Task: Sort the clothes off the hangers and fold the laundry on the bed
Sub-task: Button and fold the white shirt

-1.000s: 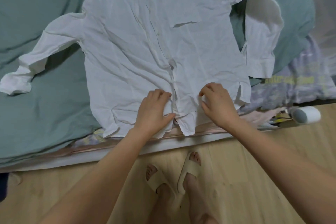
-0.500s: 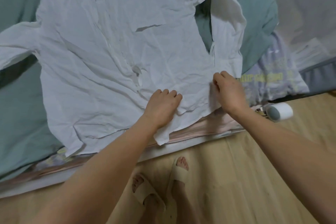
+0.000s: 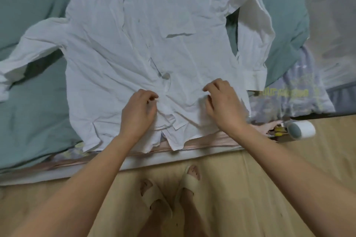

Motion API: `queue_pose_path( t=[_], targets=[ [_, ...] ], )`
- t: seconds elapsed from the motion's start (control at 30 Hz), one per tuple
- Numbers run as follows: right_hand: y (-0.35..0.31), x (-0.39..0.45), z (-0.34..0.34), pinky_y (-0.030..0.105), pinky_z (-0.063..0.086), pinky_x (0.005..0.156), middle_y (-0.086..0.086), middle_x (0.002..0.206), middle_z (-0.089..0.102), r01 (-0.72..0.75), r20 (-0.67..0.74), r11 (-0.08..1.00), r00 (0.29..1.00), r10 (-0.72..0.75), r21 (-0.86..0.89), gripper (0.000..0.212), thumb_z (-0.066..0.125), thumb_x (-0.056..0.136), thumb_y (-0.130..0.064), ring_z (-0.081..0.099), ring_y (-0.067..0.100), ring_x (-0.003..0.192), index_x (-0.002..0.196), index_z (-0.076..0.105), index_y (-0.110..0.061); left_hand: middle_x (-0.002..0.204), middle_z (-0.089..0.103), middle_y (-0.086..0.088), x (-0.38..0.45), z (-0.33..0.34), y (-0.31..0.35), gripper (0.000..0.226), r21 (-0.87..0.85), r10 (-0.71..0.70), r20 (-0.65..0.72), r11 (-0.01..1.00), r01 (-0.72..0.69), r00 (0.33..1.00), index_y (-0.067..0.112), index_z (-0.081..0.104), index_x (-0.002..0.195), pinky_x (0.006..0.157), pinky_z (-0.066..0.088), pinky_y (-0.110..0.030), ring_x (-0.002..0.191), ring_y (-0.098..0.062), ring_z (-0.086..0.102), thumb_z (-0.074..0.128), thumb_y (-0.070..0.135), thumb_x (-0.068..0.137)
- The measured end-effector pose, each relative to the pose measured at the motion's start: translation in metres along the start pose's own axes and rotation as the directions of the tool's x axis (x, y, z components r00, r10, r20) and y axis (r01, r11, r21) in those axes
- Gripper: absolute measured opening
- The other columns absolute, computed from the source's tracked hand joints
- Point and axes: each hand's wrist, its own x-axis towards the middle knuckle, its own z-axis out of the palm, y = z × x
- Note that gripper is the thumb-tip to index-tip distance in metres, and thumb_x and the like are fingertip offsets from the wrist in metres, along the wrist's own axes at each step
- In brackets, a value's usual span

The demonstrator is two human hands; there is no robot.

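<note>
Fingers (image 3: 152, 96) of the left hand (image 3: 137, 113) curl down into the white cloth near the shirt's front opening, bunching it. The fingers (image 3: 209, 87) of the right hand (image 3: 224, 106) are bent and a little apart, tips pressing the cloth on the other side of the opening; whether they pinch a fold cannot be told.

The bed (image 3: 34, 86), covered in a grey-green sheet, fills the upper part of the view. The shirt (image 3: 134, 44) lies flat and face up on it, wrinkled, its long axis running from the near edge of the bed toward the far side, collar pointing away from the person and hem hanging just over the near edge. One sleeve stretches out to the left across the sheet; the other bends back down along the right side of the body, its cuff near the right hand.

A pale printed garment (image 3: 300, 92) lies just right of the shirt. On the wooden floor (image 3: 250, 188), close to the bed's edge, lies a lint roller (image 3: 300, 130). The person's feet in light slippers (image 3: 169, 196) stand below the hem.
</note>
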Motion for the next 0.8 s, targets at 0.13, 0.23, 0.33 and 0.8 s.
queue_pose_path(
  t=[0.13, 0.23, 0.33, 0.8],
  targets=[
    [-0.085, 0.011, 0.053, 0.036, 0.041, 0.064, 0.013, 0.096, 0.057, 0.369, 0.255, 0.925, 0.889, -0.38, 0.091, 0.022, 0.067, 0.073, -0.006, 0.054, 0.03, 0.081, 0.094, 0.061, -0.005, 0.105, 0.055, -0.009, -0.034, -0.041, -0.077, 0.033, 0.284, -0.091, 0.0, 0.955, 0.088, 0.996, 0.011, 0.062, 0.105, 0.074, 0.043, -0.037, 0.094, -0.03, 0.053, 0.074, 0.02, 0.076],
    [-0.123, 0.014, 0.089, 0.039, 0.04, 0.077, 0.015, 0.108, 0.055, 0.487, 0.431, 0.87, 0.803, -0.411, -0.078, 0.038, 0.064, 0.069, -0.003, 0.052, 0.033, 0.095, 0.107, 0.058, -0.005, 0.103, 0.054, -0.013, -0.056, -0.059, -0.119, 0.062, 0.514, -0.158, 0.151, 0.856, 0.059, 0.976, 0.009, 0.059, 0.104, 0.07, 0.044, -0.041, 0.089, -0.035, 0.054, 0.086, 0.032, 0.053],
    [-0.14, 0.011, 0.108, 0.037, 0.043, 0.068, 0.015, 0.092, 0.058, 0.476, 0.403, 0.85, 0.841, -0.362, -0.228, 0.036, 0.054, 0.061, 0.002, 0.055, 0.033, 0.08, 0.096, 0.06, -0.004, 0.095, 0.054, -0.012, -0.068, -0.065, -0.142, 0.057, 0.598, -0.108, 0.194, 0.801, -0.03, 0.975, 0.008, 0.057, 0.099, 0.06, 0.045, -0.039, 0.081, -0.033, 0.054, 0.084, 0.022, 0.051],
    [-0.188, -0.018, 0.105, 0.034, 0.041, 0.059, 0.009, 0.088, 0.057, 0.394, 0.477, 0.911, 0.782, -0.401, 0.119, 0.013, 0.048, 0.086, 0.0, 0.055, 0.029, 0.081, 0.093, 0.058, -0.006, 0.094, 0.05, -0.014, -0.096, -0.126, -0.184, 0.013, 0.312, -0.171, 0.197, 0.945, 0.103, 0.965, 0.004, 0.054, 0.091, 0.059, 0.04, -0.044, 0.077, -0.038, 0.053, 0.049, -0.004, 0.082]
  ],
)
